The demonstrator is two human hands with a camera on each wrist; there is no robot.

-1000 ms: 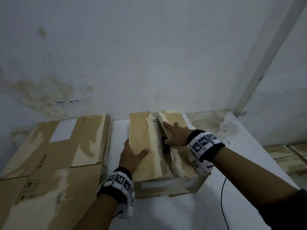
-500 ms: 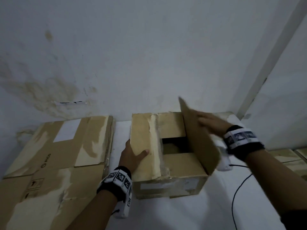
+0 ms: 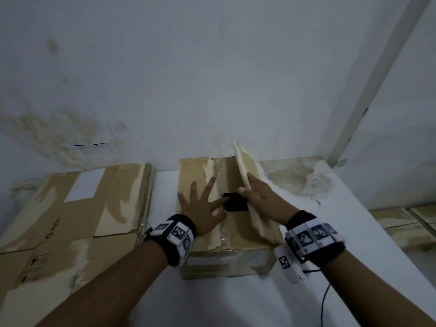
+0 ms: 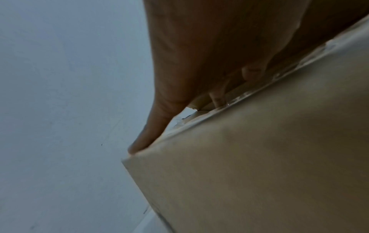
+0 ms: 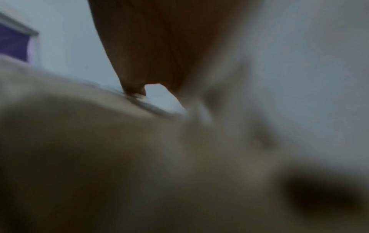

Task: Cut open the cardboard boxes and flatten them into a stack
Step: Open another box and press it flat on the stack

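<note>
Cardboard box (image 3: 226,253) sits upright on the white table (image 3: 236,303) at the middle of the head view, its far end close to the wall (image 3: 212,67) at 12 o'clock. On its closed left flap (image 3: 195,182) the left hand (image 3: 200,206) lies flat with fingers spread and straight, pressing down and gripping nothing. At 3 o'clock from it the right hand (image 3: 262,199) rests against the raised right flap (image 3: 245,171), which stands tilted on edge; the thumb sits on the flap's inner side and the fingers lie along its outer face, but whether they truly pinch it I cannot tell. Between the two hands a dark opening (image 3: 236,201) shows into the box. The left wrist view adds what the head view hides: from below, the little finger (image 4: 147,135) reaches the flap's outer corner, other fingertips (image 4: 217,97) touch the taped seam, and the box's side wall (image 4: 259,173) drops away beneath. The right wrist view is smeared; only a dark palm (image 5: 155,47) over pale cardboard (image 5: 99,157) reads. Outward, at 9 o'clock, a stack of flattened boxes (image 3: 70,220) lies just beside the box, with a narrow strip of table between them. At 3 o'clock bare table runs to its right edge (image 3: 377,220), stained near the far corner. At 6 o'clock open table lies between the forearms, crossed by a thin black cable (image 3: 323,300).
</note>
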